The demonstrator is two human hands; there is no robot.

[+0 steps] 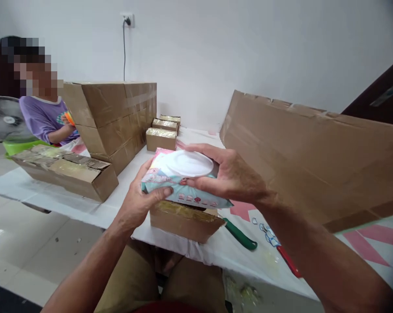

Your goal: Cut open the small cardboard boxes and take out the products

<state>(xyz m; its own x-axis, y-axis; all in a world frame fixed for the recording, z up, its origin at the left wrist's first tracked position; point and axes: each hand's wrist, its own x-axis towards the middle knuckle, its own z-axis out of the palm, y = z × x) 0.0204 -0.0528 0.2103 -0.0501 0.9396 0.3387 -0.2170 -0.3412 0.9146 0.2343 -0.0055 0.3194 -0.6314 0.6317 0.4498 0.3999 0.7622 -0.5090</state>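
A pack of wet wipes (183, 189) with a white oval lid and pale blue and pink wrapping is held between my two hands. My left hand (141, 195) grips its left end, thumb on the front face. From the right, my right hand (235, 176) clasps the pack, thumb along the front and fingers over the lid's far edge. Directly below the pack stands a small cardboard box (183, 224) with tape along its upper edge; the pack hides most of its top. A green handle (240, 234) lies beside the box.
Stacked cartons (114, 117) stand at left behind a long low carton (69, 174). Several small boxes (161, 139) sit farther back. A large cardboard sheet (307, 156) leans at right. A red handle (288, 261) lies near my right forearm. A person (44, 117) sits at far left.
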